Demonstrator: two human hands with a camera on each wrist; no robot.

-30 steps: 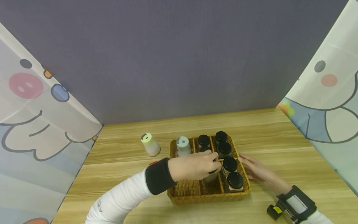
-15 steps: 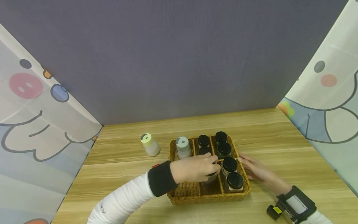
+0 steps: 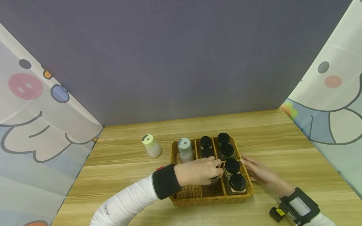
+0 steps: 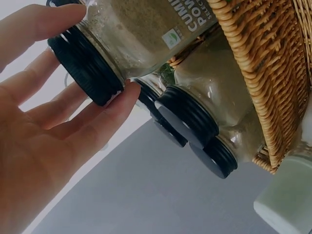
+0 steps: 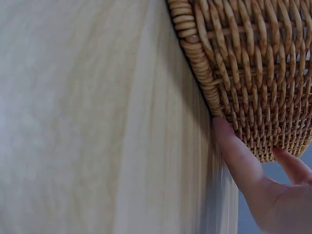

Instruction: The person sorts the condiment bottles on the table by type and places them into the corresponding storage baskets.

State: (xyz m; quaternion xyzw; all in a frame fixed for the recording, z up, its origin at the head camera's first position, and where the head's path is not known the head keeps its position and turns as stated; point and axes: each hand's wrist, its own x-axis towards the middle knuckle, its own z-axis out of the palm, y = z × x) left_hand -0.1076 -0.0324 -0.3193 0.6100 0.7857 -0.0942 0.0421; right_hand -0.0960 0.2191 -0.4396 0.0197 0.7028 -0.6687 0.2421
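My left hand point(image 3: 199, 171) holds a clear jar of cumin powder point(image 4: 141, 34) by its black lid, thumb on one side and fingers on the other. The jar sits within the front middle compartment of the woven basket point(image 3: 212, 198), mostly hidden by the hand in the head view. My right hand point(image 3: 258, 171) touches the basket's right outer wall with extended fingers; in the right wrist view the thumb point(image 5: 239, 156) lies low against the wicker. More black-lidded jars point(image 3: 237, 182) stand in the right and back middle compartments.
A bottle with a pale green cap point(image 3: 185, 149) stands in the basket's left compartment. Outside, to the left on the wooden table point(image 3: 118, 163), is a white bottle with a yellow cap point(image 3: 152, 147). A grey panel point(image 3: 181, 62) rises behind the table.
My left hand has shifted slightly toward the front, keeping its grip on the jar, and the lid behind it shows more. The right hand and basket stay in place.
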